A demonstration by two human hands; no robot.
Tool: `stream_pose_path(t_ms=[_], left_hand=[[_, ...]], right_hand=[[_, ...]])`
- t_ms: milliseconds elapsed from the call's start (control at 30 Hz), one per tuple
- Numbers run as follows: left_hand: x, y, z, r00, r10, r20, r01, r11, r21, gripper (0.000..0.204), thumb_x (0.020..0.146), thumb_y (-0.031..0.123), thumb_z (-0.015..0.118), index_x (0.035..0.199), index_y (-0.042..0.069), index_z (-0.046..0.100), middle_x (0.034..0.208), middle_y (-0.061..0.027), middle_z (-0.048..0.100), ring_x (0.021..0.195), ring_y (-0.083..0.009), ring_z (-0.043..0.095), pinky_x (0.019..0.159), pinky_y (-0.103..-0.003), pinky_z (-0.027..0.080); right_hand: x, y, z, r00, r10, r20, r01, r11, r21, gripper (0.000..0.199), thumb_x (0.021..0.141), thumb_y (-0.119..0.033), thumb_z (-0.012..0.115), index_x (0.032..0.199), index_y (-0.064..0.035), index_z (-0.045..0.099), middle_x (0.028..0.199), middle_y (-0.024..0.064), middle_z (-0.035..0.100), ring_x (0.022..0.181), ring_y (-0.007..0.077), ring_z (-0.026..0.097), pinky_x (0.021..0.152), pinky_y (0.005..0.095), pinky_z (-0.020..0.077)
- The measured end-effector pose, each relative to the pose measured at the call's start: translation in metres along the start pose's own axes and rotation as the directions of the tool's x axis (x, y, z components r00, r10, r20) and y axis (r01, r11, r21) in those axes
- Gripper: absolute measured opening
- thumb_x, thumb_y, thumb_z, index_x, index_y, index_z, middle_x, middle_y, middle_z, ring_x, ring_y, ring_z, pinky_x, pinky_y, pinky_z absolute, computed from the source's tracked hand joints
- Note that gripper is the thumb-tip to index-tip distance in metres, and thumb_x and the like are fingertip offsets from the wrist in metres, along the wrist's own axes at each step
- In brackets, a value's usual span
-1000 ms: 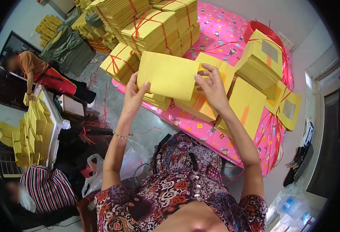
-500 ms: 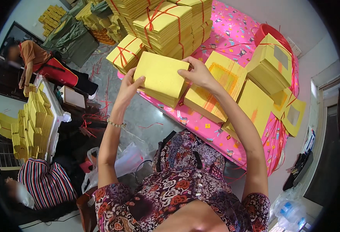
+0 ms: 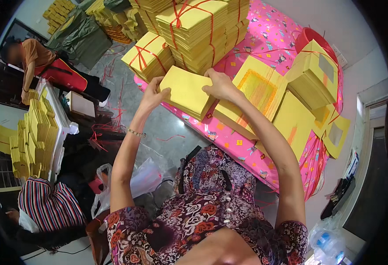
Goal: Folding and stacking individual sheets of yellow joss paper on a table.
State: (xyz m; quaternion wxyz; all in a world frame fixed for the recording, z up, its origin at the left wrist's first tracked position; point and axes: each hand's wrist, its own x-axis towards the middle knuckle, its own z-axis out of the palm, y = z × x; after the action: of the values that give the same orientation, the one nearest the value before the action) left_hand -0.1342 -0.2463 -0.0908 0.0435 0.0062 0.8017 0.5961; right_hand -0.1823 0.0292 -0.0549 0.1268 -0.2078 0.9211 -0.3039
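My left hand (image 3: 152, 94) and my right hand (image 3: 221, 85) grip opposite sides of a thick stack of yellow paper sheets (image 3: 186, 90), thumbs on the near top corners. The stack is at the near left edge of a table under a pink patterned cloth (image 3: 223, 134); whether it rests fully on the cloth is hidden. Right of it lies a wider yellow paper stack with an orange-bordered print (image 3: 255, 86). Just behind stands a small yellow bundle tied with red ribbon (image 3: 147, 56), beside a tall pile of tied bundles (image 3: 191, 33).
At right on the table are a boxy yellow bundle (image 3: 311, 75), loose red ribbons (image 3: 311, 165) and a red basin (image 3: 311, 39). A co-worker in a brown shirt (image 3: 38, 52) leans over a side table with yellow paper piles (image 3: 37, 137). Another person in stripes (image 3: 50, 204) is at lower left.
The held stack has come down slightly in my hands and now sits lower beside the tied bundles. At left, the co-worker in brown has shifted posture.
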Motion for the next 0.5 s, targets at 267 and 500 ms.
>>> stream_pose_path(t_ms=[267,500], left_hand=[[-0.003,-0.021,0.007,0.996,0.054,-0.07,-0.056,0.998,-0.026,0.048,0.088,0.007,0.067,0.131,-0.005,0.048,0.119,-0.0138,0.063,0.109,-0.0185,0.062,0.093,-0.031,0.051],[-0.009,-0.016,0.016,0.982,0.127,-0.139,-0.105,0.982,0.157,0.05,0.086,0.012,0.066,0.13,-0.004,0.049,0.116,-0.0173,0.066,0.105,-0.0229,0.066,0.09,-0.035,0.053]], right_hand=[[0.0,-0.011,0.007,0.994,0.09,0.068,-0.078,0.984,-0.157,0.045,0.081,-0.026,0.069,0.113,0.0007,0.053,0.105,0.0252,0.066,0.105,0.0405,0.063,0.086,0.0494,0.05],[-0.012,-0.013,0.017,0.997,0.003,-0.077,-0.023,0.967,-0.254,0.044,0.08,-0.021,0.071,0.113,0.0006,0.053,0.098,0.0226,0.065,0.1,0.0403,0.063,0.084,0.0498,0.0508]])
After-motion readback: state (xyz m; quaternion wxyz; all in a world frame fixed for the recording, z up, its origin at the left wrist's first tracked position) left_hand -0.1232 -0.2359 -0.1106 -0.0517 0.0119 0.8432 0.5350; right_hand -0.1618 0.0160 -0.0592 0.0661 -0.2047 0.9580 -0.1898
